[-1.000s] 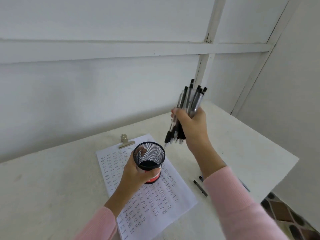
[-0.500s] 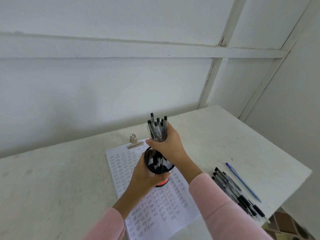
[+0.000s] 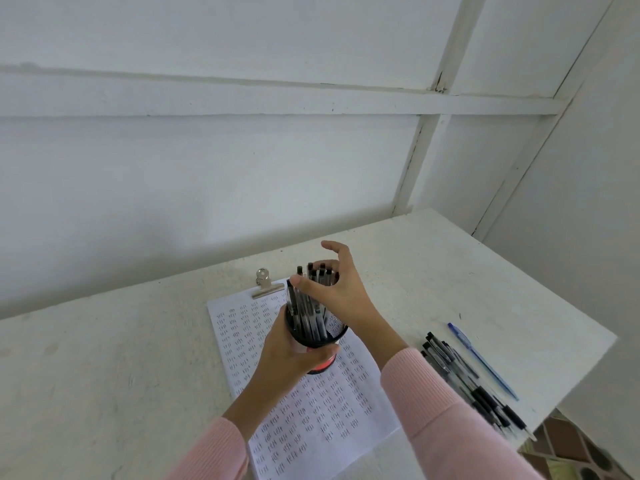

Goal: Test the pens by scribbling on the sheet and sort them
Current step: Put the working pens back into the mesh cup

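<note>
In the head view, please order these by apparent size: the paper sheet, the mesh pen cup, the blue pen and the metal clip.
Largest: paper sheet.
Next: mesh pen cup and blue pen, unsure; the pen looks longer, the cup wider but partly hidden.
Smallest: metal clip.

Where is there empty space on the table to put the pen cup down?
The widest bare patch of table lies left of the scribbled sheet. Another runs behind the binder clip to the wall, and across the far right corner. It is crowded by the right edge, where the black pens and a blue pen lie.
</note>
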